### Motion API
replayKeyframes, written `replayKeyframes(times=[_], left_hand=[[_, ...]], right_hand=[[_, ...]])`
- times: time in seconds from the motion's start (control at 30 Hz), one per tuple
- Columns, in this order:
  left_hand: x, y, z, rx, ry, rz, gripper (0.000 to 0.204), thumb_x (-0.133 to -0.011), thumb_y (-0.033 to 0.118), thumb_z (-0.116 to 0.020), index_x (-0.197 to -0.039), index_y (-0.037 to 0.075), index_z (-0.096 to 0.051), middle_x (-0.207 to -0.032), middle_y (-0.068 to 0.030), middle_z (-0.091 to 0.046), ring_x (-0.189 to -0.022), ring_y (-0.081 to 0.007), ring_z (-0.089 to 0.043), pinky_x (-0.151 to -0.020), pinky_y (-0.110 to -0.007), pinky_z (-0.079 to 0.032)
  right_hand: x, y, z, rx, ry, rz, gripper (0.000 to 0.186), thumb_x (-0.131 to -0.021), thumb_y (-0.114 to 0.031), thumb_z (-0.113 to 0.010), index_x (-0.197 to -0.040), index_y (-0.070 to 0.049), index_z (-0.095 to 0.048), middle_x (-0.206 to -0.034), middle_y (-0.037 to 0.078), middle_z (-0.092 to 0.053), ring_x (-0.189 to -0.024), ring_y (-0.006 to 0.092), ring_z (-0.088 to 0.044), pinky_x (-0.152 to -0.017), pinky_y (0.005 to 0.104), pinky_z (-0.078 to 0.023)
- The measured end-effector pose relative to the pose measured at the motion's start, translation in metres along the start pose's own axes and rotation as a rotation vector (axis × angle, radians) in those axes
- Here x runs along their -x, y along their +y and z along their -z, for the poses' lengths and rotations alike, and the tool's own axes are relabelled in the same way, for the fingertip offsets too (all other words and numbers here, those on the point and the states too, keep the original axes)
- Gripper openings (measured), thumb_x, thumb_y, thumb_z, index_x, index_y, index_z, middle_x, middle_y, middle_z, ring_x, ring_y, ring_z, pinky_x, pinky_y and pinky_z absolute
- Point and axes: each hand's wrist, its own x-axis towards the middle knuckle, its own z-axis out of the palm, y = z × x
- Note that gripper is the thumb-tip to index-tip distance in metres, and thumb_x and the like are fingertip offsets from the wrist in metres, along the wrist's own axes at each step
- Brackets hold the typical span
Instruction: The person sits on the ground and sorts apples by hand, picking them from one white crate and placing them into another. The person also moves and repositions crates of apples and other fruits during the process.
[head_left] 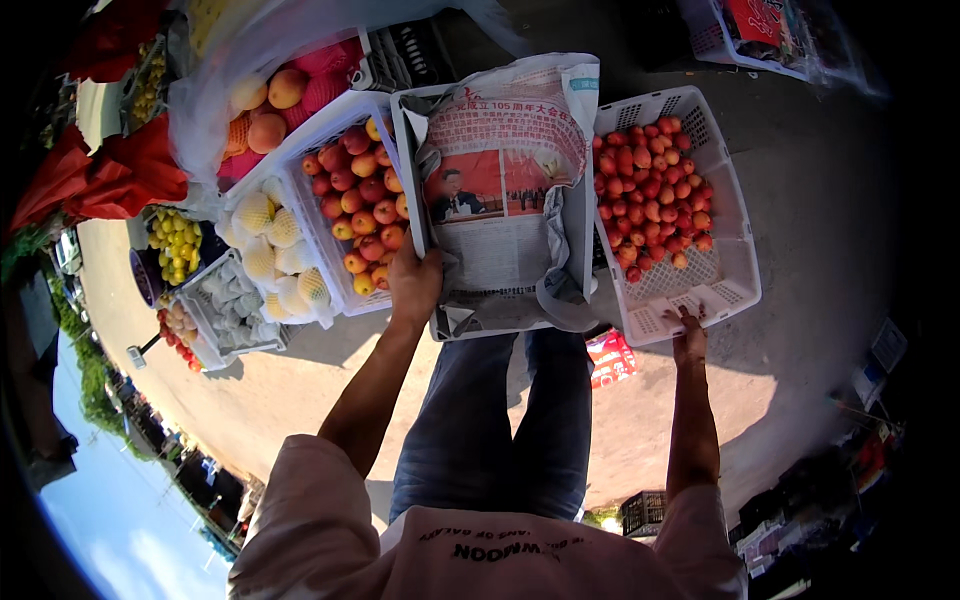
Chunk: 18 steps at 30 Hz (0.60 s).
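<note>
My left hand is closed on the left side of a shallow light-coloured box. Printed newspaper lines that box and rises in crumpled folds along its edges. To the right is a white plastic basket, its far part heaped with small red fruits. My right hand is hooked over the basket's near rim, fingers bent inside it and apart from the fruits. Against the box's left side stands a white crate of red-and-yellow round fruits.
Further left are fruits in white foam nets, a crate of grey-wrapped fruits and yellow-green fruits. Pink-netted fruits lie behind, beside clear plastic film and red bags. A red-and-white packet lies on the ground.
</note>
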Motion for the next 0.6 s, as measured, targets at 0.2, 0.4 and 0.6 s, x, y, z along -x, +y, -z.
replayKeyframes(times=[0.2,0.4,0.6], left_hand=[[0.003,0.011,0.002,-0.057,-0.011,0.001,0.047,-0.081,0.011,-0.055,-0.128,0.009,-0.055,-0.085,-0.0263,-0.064,-0.083,-0.0447,-0.063,-0.073,-0.049,-0.049],[0.002,0.009,0.028,0.219,0.030,0.088,0.021,-0.081,0.007,-0.051,-0.099,-0.001,-0.059,-0.072,-0.0064,-0.060,-0.065,-0.0138,-0.054,-0.061,-0.032,-0.045],[0.013,0.023,0.085,0.611,0.179,0.240,0.027,-0.076,-0.001,-0.051,-0.102,-0.001,-0.059,-0.089,-0.0043,-0.060,-0.076,-0.0129,-0.055,-0.067,-0.026,-0.046]], right_hand=[[-0.005,0.009,0.021,0.010,-0.123,-0.023,0.084,-0.071,0.006,-0.058,-0.146,-0.014,-0.026,-0.133,0.021,-0.048,-0.112,0.0432,-0.057,-0.097,0.0554,-0.049],[-0.009,0.010,0.027,0.005,-0.134,-0.041,0.088,-0.073,0.004,-0.058,-0.150,-0.016,-0.020,-0.134,0.021,-0.047,-0.110,0.0434,-0.059,-0.096,0.0558,-0.050],[-0.001,0.019,0.018,-0.060,-0.150,-0.024,0.087,-0.073,0.003,-0.060,-0.150,-0.017,-0.024,-0.140,0.020,-0.044,-0.115,0.0444,-0.056,-0.096,0.0554,-0.050]])
